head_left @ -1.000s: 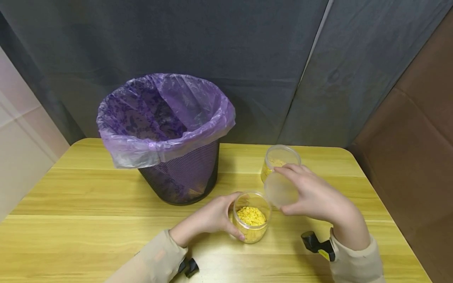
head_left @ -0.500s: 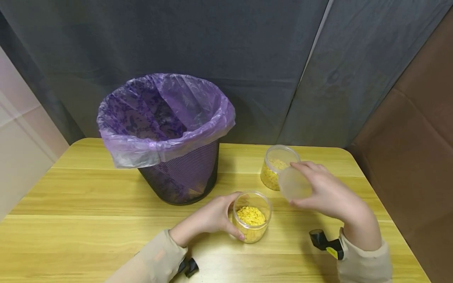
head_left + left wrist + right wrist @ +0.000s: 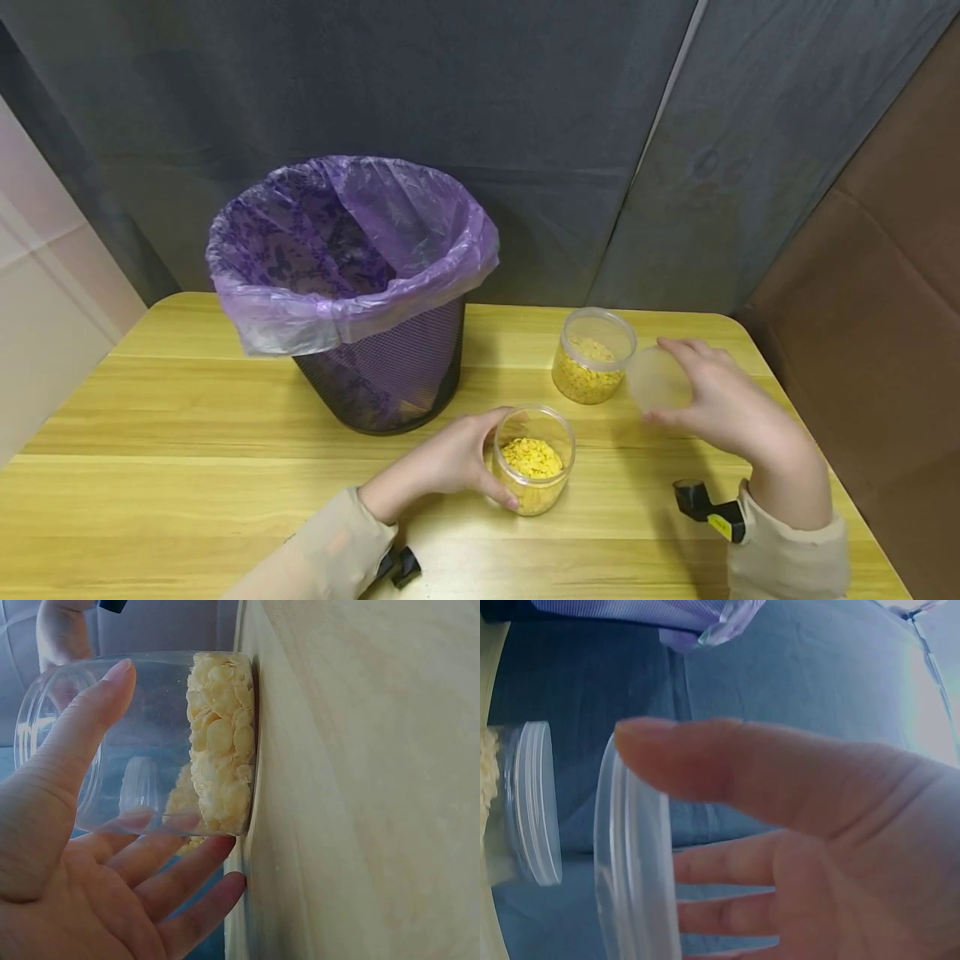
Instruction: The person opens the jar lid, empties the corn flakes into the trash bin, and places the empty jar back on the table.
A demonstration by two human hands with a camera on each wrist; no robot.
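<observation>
My left hand (image 3: pixel 465 454) curls round a clear plastic jar (image 3: pixel 536 492), thumb on the near side and fingers behind. Yellow flakes (image 3: pixel 220 739) fill the lower part of this lidless jar, which stands upright on the table. In my right hand (image 3: pixel 723 400) is a translucent round lid (image 3: pixel 660 379), pinched by its edge between thumb and fingers and held above the table. The right wrist view shows the thumb on the rim of the lid (image 3: pixel 637 855). Left of that hand stands a second jar (image 3: pixel 588 383) of yellow flakes, with a lid (image 3: pixel 538 802) on it.
A black mesh waste bin (image 3: pixel 397 375) lined with a purple plastic bag (image 3: pixel 450 267) stands at the back left of the wooden table (image 3: pixel 225 500). Dark grey cloth (image 3: pixel 555 150) hangs behind, and a brown panel (image 3: pixel 885 333) rises on the right.
My right hand has moved rightward with the lid, away from the left-held jar and past the second jar, which now shows fully. The left hand and its jar have stayed put.
</observation>
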